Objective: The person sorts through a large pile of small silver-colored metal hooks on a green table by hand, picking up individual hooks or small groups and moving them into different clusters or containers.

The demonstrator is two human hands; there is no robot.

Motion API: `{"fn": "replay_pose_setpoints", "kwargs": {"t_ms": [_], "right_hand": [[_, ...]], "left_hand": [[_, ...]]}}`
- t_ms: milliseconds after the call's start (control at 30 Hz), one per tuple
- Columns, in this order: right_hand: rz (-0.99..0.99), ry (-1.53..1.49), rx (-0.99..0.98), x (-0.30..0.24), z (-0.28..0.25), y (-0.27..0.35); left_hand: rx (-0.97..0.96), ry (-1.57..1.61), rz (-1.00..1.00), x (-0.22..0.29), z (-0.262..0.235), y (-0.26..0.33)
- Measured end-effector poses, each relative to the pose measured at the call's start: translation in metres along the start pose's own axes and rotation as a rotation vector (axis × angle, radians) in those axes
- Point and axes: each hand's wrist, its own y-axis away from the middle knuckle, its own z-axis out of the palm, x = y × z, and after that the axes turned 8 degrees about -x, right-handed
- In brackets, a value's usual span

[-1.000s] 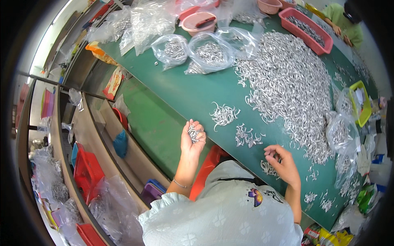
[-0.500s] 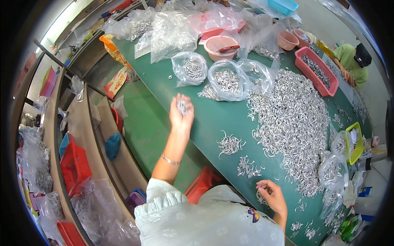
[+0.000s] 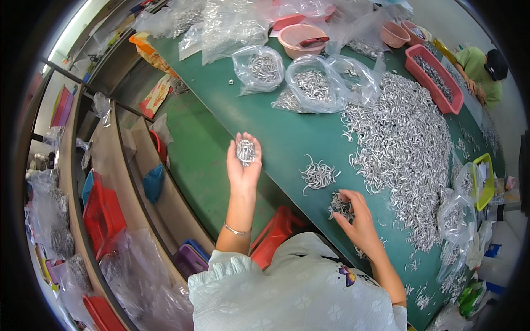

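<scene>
My left hand is palm up, fingers cupped around a handful of small curved silver metal pieces, off the table's edge. On the green table, my right hand reaches over a small pile of the same pieces, with thumb and forefinger apart on either side of it. Its other fingers are partly hidden. Just beyond lies another small pile. A large spread heap of these pieces covers the table to the right.
Clear bags of pieces stand at the back beside a pink bowl. A pink basket and a co-worker in green are at the far right. Shelves with a red basket line the left; a red stool is below the table edge.
My right hand has moved away from me to a pile farther up, its thumb and forefinger spreading. My left hand stays cupped around its pieces, its palm now turned more upward. The view has shifted slightly.
</scene>
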Motion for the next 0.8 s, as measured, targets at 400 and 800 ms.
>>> {"fn": "replay_pose_setpoints", "kwargs": {"t_ms": [400,800], "right_hand": [[-0.115,0.224,-0.063,0.007,0.005,-0.026],[-0.061,0.116,-0.058,0.013,-0.002,-0.021]], "left_hand": [[-0.110,-0.329,0.230,-0.015,0.089,-0.126],[-0.395,-1.350,0.650,-0.042,0.097,-0.221]]}}
